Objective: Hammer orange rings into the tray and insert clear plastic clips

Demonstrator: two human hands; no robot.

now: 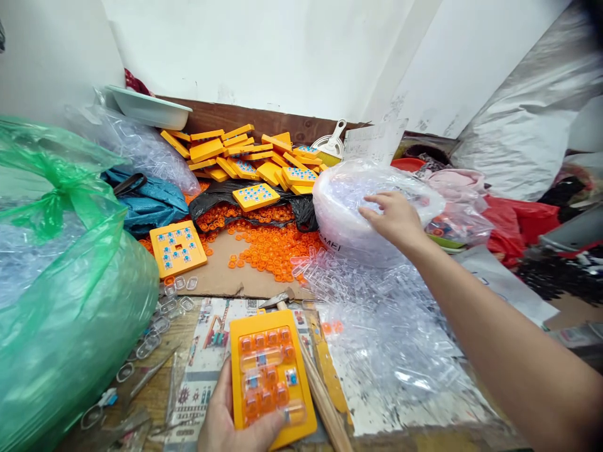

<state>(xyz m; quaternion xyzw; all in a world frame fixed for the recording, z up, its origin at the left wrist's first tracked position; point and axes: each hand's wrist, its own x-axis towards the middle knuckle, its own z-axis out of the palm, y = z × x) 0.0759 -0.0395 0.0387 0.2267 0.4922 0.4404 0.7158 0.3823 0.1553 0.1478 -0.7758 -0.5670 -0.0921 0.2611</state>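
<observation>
In the lower middle, my left hand point(226, 417) grips a yellow plastic tray point(261, 320) by its lower left side, thumb over the front. Orange pieces, a few blue-and-white ones and clear plastic covers sit in the tray's slots. My right hand point(393, 216) hovers at the mouth of a white plastic bag point(343, 235) full of clear plastic parts. Its fingers are apart, and I see nothing in them. Loose clear plastic pieces point(381, 314) lie heaped below the bag.
Yellow trays point(207, 149) are piled at the back, above scattered orange pieces point(276, 245). Another filled tray point(200, 251) lies left of centre. A green bag point(94, 333) bulges on the left. Beside my held tray are a hammer point(277, 298) and a wooden stick point(325, 402).
</observation>
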